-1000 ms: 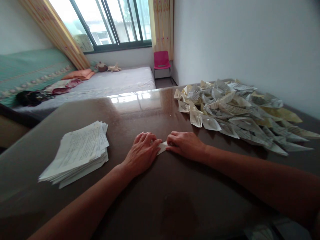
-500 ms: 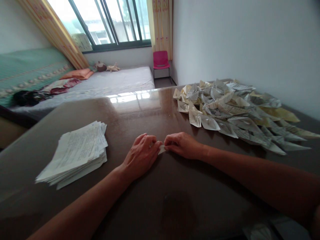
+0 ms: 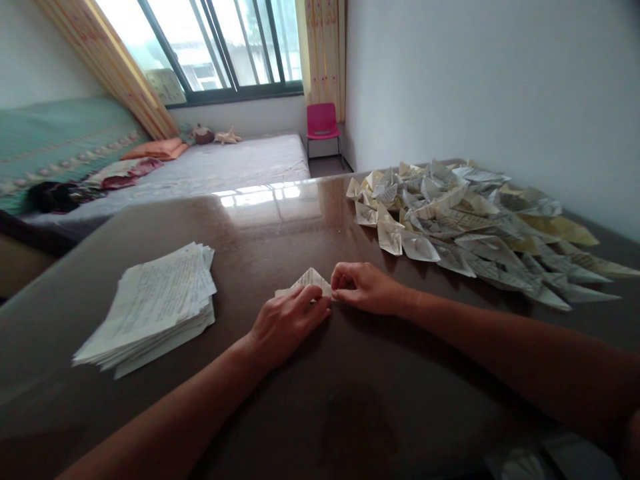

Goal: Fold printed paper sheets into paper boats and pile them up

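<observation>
A small folded sheet of paper (image 3: 311, 276) with print or writing on it lies on the brown table, its pointed peak facing away from me. My left hand (image 3: 290, 317) rests over its near side, fingers bent and pressing on the paper, so much of the lower edge is hidden. At the paper's right corner, my right hand (image 3: 363, 287) pinches the edge between thumb and fingertips. Left of my hands sits a stack of written sheets (image 3: 155, 293). To the right is a large heap of folded paper boats (image 3: 450, 213).
The glossy brown table (image 3: 280, 240) reaches toward a bed (image 3: 250, 157) beneath a window. A pink chair (image 3: 321, 123) stands beyond the table's far edge. The white wall (image 3: 475, 87) runs along the right, behind the paper heap. Pale objects at the lower right are dim and unclear.
The folded paper now shows its peak above my left hand, where it was mostly covered before. My left hand has shifted slightly down and right; my right hand has barely moved.
</observation>
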{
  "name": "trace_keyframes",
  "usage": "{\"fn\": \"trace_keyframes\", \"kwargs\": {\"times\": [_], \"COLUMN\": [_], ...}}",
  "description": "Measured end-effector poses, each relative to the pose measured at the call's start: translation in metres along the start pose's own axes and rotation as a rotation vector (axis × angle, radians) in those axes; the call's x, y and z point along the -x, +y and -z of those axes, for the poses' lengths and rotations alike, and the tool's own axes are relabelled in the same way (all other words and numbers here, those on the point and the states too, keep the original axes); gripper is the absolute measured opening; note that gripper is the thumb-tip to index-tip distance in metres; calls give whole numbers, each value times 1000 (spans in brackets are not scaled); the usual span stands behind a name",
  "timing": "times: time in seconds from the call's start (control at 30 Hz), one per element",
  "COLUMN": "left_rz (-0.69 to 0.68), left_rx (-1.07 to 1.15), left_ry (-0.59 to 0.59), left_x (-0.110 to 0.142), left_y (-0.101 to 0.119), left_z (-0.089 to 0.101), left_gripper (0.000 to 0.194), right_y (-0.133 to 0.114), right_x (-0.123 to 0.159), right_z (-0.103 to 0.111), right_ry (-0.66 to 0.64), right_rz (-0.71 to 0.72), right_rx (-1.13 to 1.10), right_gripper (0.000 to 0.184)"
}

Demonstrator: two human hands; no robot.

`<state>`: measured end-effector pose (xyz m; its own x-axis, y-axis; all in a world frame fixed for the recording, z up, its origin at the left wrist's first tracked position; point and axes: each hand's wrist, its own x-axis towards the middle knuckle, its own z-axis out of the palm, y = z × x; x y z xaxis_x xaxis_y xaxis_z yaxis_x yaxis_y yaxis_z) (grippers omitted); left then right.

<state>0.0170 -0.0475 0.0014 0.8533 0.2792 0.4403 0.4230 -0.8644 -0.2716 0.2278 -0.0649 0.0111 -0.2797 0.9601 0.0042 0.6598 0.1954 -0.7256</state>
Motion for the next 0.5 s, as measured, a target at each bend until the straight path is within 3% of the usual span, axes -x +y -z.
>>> {"fn": "trace_keyframes", "kwargs": {"times": [0.3, 0.4, 0.5], "left_rz": [-121, -150, -172], "left_rx": [91, 168, 247], "left_ry": [-66, -97, -133], "left_x": [1, 1, 3], "left_y": [-5, -8, -11], "left_z": [1, 1, 2], "left_gripper": [22, 21, 20], "right_y": [0, -4, -10], "right_x": [3, 5, 7], "right_z": [0, 4, 8], "right_ry": [-276, -341, -329], "right_rz": [-75, -85, -7], "right_rx": [-291, -243, -127], "right_gripper": [8, 12, 19]}}
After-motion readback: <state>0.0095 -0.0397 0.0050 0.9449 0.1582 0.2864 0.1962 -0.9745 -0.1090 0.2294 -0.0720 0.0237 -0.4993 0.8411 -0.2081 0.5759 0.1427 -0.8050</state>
